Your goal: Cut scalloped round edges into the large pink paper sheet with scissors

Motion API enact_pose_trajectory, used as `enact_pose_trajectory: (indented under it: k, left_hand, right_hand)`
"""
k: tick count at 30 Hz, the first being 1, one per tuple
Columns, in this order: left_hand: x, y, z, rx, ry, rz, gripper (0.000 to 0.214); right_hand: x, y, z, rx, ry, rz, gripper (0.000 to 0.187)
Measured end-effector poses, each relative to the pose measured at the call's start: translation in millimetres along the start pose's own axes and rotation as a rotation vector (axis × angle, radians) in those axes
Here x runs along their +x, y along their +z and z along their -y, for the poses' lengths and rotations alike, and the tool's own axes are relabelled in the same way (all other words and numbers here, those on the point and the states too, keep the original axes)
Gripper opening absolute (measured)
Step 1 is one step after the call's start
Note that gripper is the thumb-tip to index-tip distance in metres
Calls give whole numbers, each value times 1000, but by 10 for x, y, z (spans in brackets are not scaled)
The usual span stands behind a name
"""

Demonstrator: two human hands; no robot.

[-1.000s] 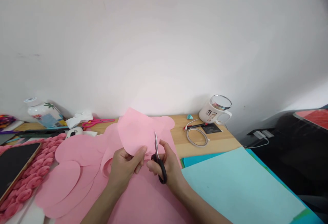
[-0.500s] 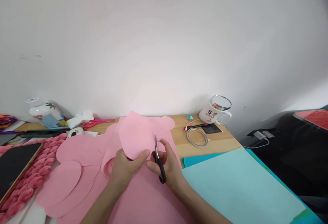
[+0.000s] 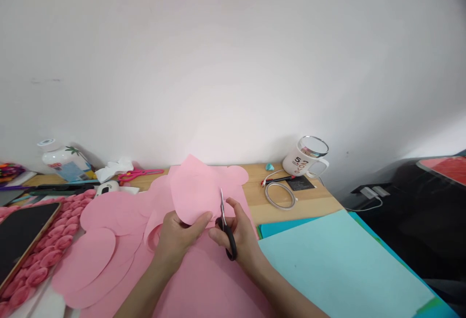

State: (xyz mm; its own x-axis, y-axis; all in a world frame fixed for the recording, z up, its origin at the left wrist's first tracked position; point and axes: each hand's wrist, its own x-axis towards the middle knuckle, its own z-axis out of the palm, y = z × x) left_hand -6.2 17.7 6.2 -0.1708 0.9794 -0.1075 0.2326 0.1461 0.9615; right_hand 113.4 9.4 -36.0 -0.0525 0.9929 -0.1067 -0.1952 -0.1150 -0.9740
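Note:
A piece of pink paper (image 3: 192, 189), rounded below and pointed at the top, is pinched along its lower edge by my left hand (image 3: 182, 238). My right hand (image 3: 238, 233) grips black-handled scissors (image 3: 228, 240), their blades pointing up and away at the paper's right edge. The two blades look close together. Beneath both hands lies a large pink sheet (image 3: 214, 279). Cut pink rounds (image 3: 85, 255) overlap in a spread at the left, and a curled pink strip (image 3: 151, 235) rests beside my left hand.
Light blue sheets (image 3: 327, 259) cover the right side. Behind them are a white mug (image 3: 302, 160), a coiled cable (image 3: 280, 196) and a pen (image 3: 278, 180). Pink scissors (image 3: 140, 175), a tissue (image 3: 113, 168), a white bottle (image 3: 65, 162) and a phone (image 3: 25, 235) on a pink braided mat (image 3: 54, 245) are left.
The paper piece has tilted slightly, its pointed top shifting a little up and right. My right hand and the scissors have barely moved.

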Motion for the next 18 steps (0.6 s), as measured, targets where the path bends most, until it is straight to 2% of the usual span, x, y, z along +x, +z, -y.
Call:
enact_pose_trajectory:
  k: [10, 16, 18]
  left_hand:
    - [59, -36, 100, -7, -2, 60, 40]
    - [32, -29, 38, -124, 35, 232, 43]
    - [23, -32, 28, -136, 34, 243, 43]
  right_hand:
    - [21, 4, -56, -48, 23, -41, 74]
    - [15, 9, -98, -65, 19, -39, 75]
    - [12, 11, -102, -58, 15, -11, 73]
